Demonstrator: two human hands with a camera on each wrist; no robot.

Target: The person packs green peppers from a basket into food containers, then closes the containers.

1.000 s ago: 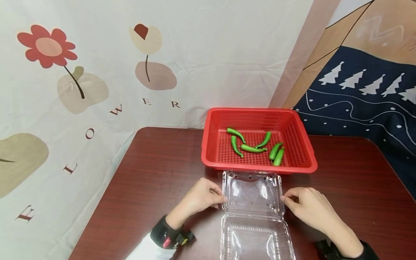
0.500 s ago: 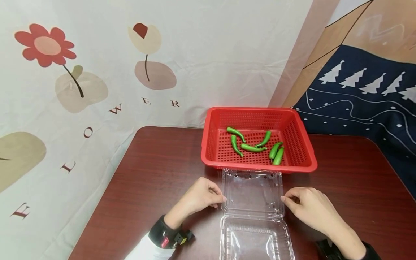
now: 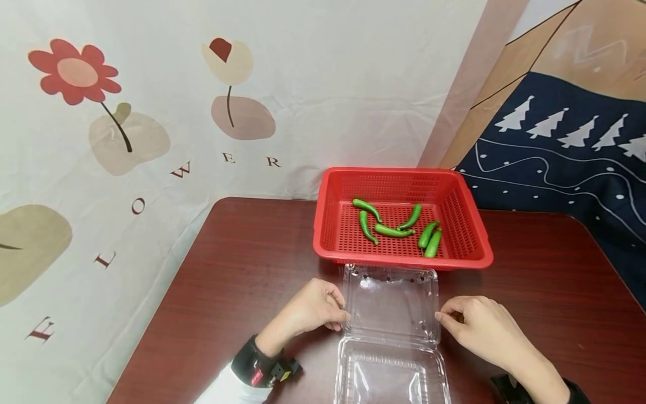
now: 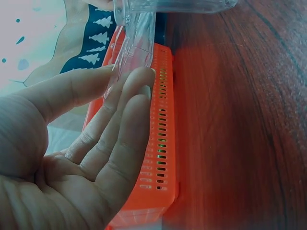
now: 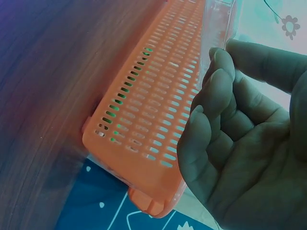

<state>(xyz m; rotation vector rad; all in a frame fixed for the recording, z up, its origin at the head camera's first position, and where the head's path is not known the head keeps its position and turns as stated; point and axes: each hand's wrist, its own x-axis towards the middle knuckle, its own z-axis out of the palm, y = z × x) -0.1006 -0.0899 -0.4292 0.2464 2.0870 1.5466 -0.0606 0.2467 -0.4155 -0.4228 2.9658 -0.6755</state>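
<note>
A clear plastic clamshell container stands unfolded in front of the red basket, its lid half toward the basket and its other half toward the person. My left hand pinches the lid's left edge between thumb and fingers; the left wrist view shows the clear plastic between them. On the opposite side, my right hand pinches the right edge, with the thin clear wall at its fingertips in the right wrist view. The front of the container runs out of the head view.
Behind the container, the red perforated basket holds several green chili peppers. Both sit on a dark reddish-brown table. A printed cloth hangs along the table's back edge.
The container has shifted slightly toward the person and to the left. Both hands have moved a little with it, keeping hold of its sides. The basket and peppers stay put.
</note>
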